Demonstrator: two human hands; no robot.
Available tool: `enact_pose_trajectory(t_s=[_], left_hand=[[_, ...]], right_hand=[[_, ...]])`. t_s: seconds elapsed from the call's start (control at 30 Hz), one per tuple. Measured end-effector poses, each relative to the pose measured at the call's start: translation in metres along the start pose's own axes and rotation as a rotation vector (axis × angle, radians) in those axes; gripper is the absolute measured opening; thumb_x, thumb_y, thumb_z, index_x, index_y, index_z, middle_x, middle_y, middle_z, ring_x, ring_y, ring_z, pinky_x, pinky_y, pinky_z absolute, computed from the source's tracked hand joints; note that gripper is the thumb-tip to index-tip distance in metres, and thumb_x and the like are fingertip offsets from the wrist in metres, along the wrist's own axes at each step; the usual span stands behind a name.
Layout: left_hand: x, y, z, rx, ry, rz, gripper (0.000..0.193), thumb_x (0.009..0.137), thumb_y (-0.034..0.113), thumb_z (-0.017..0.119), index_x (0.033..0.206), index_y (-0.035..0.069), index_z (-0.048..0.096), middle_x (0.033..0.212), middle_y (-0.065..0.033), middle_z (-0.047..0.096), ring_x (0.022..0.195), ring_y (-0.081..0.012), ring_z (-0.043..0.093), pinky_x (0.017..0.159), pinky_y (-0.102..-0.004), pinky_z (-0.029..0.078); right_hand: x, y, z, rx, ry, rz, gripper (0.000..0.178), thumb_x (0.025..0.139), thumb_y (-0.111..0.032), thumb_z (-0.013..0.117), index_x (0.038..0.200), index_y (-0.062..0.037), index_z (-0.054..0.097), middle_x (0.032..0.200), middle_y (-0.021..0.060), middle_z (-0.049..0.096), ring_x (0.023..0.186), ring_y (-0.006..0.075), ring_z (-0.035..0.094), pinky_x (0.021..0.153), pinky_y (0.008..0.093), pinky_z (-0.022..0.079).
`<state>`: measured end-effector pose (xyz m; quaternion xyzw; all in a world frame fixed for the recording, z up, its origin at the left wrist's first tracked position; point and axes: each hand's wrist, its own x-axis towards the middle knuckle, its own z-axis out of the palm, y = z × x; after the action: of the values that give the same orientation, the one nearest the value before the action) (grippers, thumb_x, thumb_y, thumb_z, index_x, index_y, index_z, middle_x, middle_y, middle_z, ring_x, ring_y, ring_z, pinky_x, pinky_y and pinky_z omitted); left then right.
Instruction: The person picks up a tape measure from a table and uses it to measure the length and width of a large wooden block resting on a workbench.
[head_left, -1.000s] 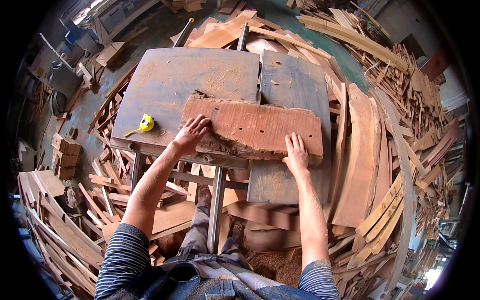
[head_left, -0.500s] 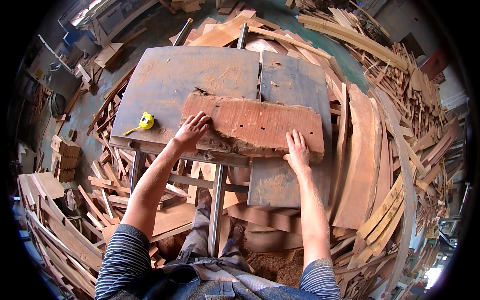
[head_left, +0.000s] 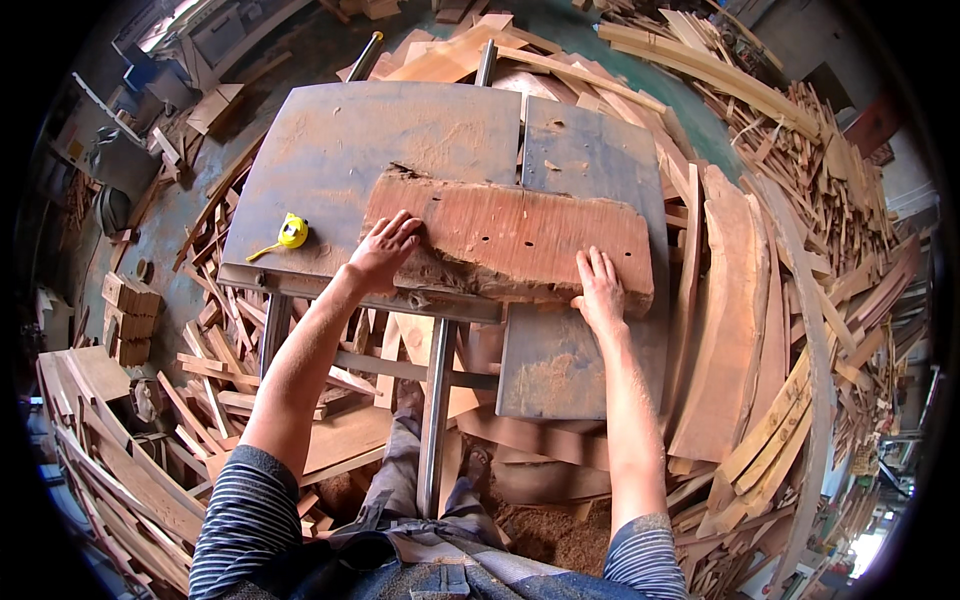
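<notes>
A rough reddish-brown wooden slab (head_left: 530,238) with a ragged bark edge and several small dark holes lies flat across a dusty metal machine table (head_left: 330,140). My left hand (head_left: 385,252) grips the slab's left end, its fingers together over the top face and the thumb mostly hidden. Toward the right end, my right hand (head_left: 601,290) holds the near edge, fingers on top and slightly apart, thumb against the side. Left of the slab, a yellow tape measure (head_left: 292,231) rests on the table with a bit of tape out.
A narrow gap splits the table from its right-hand plate (head_left: 550,370). Metal rails (head_left: 436,420) run beneath toward me. Long planks (head_left: 735,330) lean at the right, and offcuts (head_left: 800,150) pile up beyond. Stacked wood blocks (head_left: 130,315) stand at the left; sawdust (head_left: 550,530) covers the floor near my feet.
My view has shifted slightly, so the table's far edge sits higher in the picture. Both hands stay at the same spots on the slab, which shows no clear movement on the table.
</notes>
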<state>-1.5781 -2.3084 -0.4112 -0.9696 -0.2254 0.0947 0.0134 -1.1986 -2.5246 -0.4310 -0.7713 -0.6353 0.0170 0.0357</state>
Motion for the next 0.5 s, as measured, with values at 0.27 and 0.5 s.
enact_pose_trajectory(t_s=[0.27, 0.5], left_hand=[[0.010, -0.007, -0.003, -0.028, 0.017, 0.009, 0.101, 0.048, 0.027, 0.092, 0.134, 0.000, 0.047, 0.155, -0.0171, 0.031, 0.149, -0.0342, 0.020, 0.120, -0.0439, 0.023], [0.018, -0.013, -0.001, -0.019, 0.032, 0.006, 0.102, 0.046, 0.027, 0.092, 0.134, 0.000, 0.048, 0.154, -0.0165, 0.031, 0.148, -0.0344, 0.021, 0.120, -0.0439, 0.023]], right_hand=[[0.012, 0.004, -0.002, -0.006, 0.009, -0.011, 0.095, 0.063, -0.010, 0.088, 0.145, -0.0108, 0.040, 0.151, 0.0147, 0.038, 0.139, 0.0349, 0.038, 0.110, 0.0461, 0.040], [0.022, 0.007, -0.001, -0.013, 0.013, -0.013, 0.095, 0.063, -0.010, 0.088, 0.145, -0.0110, 0.040, 0.151, 0.0144, 0.039, 0.139, 0.0345, 0.038, 0.111, 0.0455, 0.039]])
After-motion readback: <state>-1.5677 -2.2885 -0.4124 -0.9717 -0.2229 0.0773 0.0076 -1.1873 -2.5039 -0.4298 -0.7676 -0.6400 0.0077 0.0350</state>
